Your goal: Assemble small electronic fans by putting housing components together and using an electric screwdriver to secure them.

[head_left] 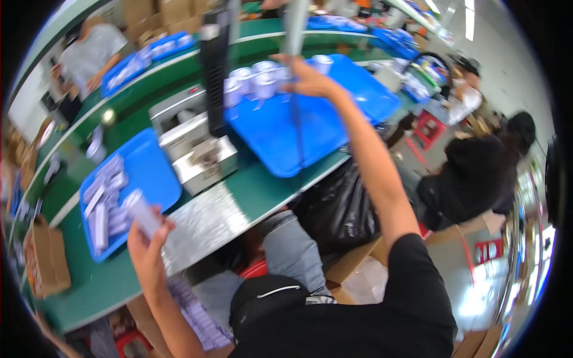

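Note:
My left hand (149, 241) grips a white elongated plastic part (141, 212) upright, fingers wrapped round its lower end. Beside it, a blue tray (156, 161) carries a pile of similar long white parts (106, 206). My right arm stretches far forward over a larger blue tray (268, 140). There my right hand (307, 79), slightly blurred, has thumb and fingers apart at a cluster of white cup-shaped parts (262, 80) along the tray's far edge. Whether the fingertips touch a cup is hard to make out.
Between the trays stands a grey metal bench machine (197, 146) with a tall black column (215, 71). A silvery sheet (206, 224) covers the green bench's near edge. A cardboard box (46, 256) sits far left. A black bag (340, 203) hangs below; other people work nearby.

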Action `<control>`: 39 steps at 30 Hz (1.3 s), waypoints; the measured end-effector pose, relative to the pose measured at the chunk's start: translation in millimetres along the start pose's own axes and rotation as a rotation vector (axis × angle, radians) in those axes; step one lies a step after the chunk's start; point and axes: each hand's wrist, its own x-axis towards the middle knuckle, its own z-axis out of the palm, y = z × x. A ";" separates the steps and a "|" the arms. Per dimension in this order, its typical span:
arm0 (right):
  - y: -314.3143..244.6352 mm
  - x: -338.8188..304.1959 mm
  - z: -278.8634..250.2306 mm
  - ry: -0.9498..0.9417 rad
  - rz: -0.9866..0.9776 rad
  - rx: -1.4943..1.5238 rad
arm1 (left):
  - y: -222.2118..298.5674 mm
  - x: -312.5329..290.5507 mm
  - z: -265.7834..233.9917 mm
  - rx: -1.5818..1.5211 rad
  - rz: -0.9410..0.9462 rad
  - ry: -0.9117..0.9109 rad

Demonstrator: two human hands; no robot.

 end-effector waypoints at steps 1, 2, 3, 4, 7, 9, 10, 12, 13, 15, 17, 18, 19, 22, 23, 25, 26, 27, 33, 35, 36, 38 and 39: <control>14.9 24.5 16.6 0.011 0.019 0.060 | -0.4 -10.9 5.2 -0.070 -0.005 0.033; 6.2 50.2 35.8 0.021 0.051 0.064 | 1.8 -25.7 0.1 -0.091 -0.041 0.074; 5.1 70.4 48.4 0.009 -0.002 -0.032 | -0.9 -37.9 -6.7 -0.107 -0.036 0.081; -8.8 84.1 62.4 -0.064 0.067 -0.076 | -3.6 -49.4 -16.2 -0.121 -0.033 0.073; 3.9 66.4 48.1 -0.201 0.225 -0.018 | 1.6 -53.7 7.0 -0.062 0.002 -0.050; 3.9 41.9 39.8 -0.139 0.225 -0.039 | 7.4 -61.4 12.4 -0.039 0.027 -0.017; -18.1 33.6 45.5 -0.130 0.225 -0.035 | 8.7 -71.5 4.0 -0.074 -0.006 0.036; -56.1 12.0 34.9 -0.148 0.256 0.000 | 6.6 -84.6 -9.2 -0.121 -0.039 0.073; -68.9 -1.9 24.3 -0.158 0.293 0.032 | 4.6 -90.5 -16.1 -0.137 -0.075 0.070; -81.0 -31.4 2.0 -0.201 0.259 0.052 | 2.7 -92.4 -20.0 -0.222 -0.137 0.077; -85.7 -54.4 -9.6 -0.248 0.227 0.072 | 16.3 -83.6 3.6 -0.335 -0.140 0.069; -88.8 -63.5 -13.8 -0.276 0.205 0.001 | 24.0 -79.6 15.3 -0.439 -0.136 0.071; -95.7 -72.9 -20.1 -0.304 0.184 -0.074 | 22.5 -74.0 18.9 -0.441 -0.140 0.066; -128.4 -98.1 -45.9 -0.199 0.269 -0.094 | 8.3 -58.2 22.1 -0.347 -0.043 0.083; -131.0 -110.2 -47.8 0.024 0.209 0.001 | 4.5 -55.4 22.0 -0.250 -0.004 0.026; -159.2 -136.6 -58.0 0.346 0.161 0.223 | 3.0 -56.8 27.7 -0.126 0.036 -0.046; -188.4 -146.9 -61.5 0.448 0.179 0.358 | 1.2 -60.1 33.8 -0.127 0.028 -0.025; -214.5 -160.1 -61.0 0.425 0.052 0.478 | 4.6 -66.2 42.9 -0.132 0.054 -0.027; -310.0 -177.2 38.3 0.223 -0.130 0.604 | 11.0 -78.9 97.3 -0.198 0.110 -0.086; -301.6 -167.4 72.3 0.285 -0.099 0.684 | -0.3 -73.9 93.5 -0.049 0.011 -0.007; -297.1 -165.7 81.9 0.292 -0.089 0.676 | -11.3 -70.3 89.5 0.093 -0.084 0.074; -297.2 -157.2 97.7 0.230 -0.120 0.696 | -35.1 -66.8 55.3 0.113 -0.214 0.140; -297.4 -154.8 105.7 0.193 -0.138 0.738 | -41.2 -63.7 49.3 0.142 -0.190 0.140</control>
